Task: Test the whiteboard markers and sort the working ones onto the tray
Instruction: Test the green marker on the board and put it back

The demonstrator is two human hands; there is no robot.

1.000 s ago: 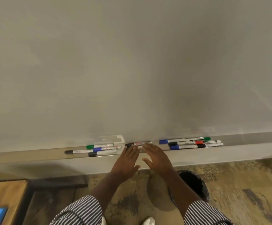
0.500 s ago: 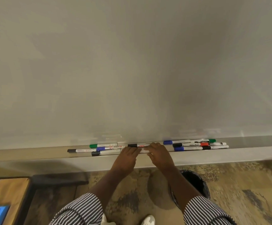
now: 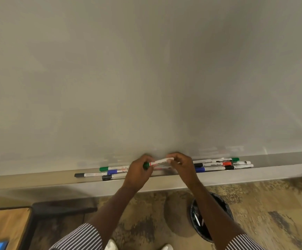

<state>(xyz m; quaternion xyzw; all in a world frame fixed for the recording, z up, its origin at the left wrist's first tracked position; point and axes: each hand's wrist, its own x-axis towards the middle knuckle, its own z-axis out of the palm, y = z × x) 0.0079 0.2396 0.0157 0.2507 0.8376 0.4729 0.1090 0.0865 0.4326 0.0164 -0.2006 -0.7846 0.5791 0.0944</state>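
green-capped marker (image 3: 160,162) | head view: held just above the tray (image 3: 38,180), left hand (image 3: 137,173) curled round its cap end, right hand (image 3: 180,164) pinching the barrel | cap still on, whiteboard (image 3: 146,69) unmarked | progress: testing looks barely begun; marker groups left (image 3: 102,173) and right (image 3: 222,164) wait on the tray

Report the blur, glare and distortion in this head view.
Head view: wide-angle bending curves the tray ledge; the carpet at lower right smears with motion blur; the whiteboard shows soft shadow and faint streaks of glare at right; the held marker and both hands stay fairly sharp.
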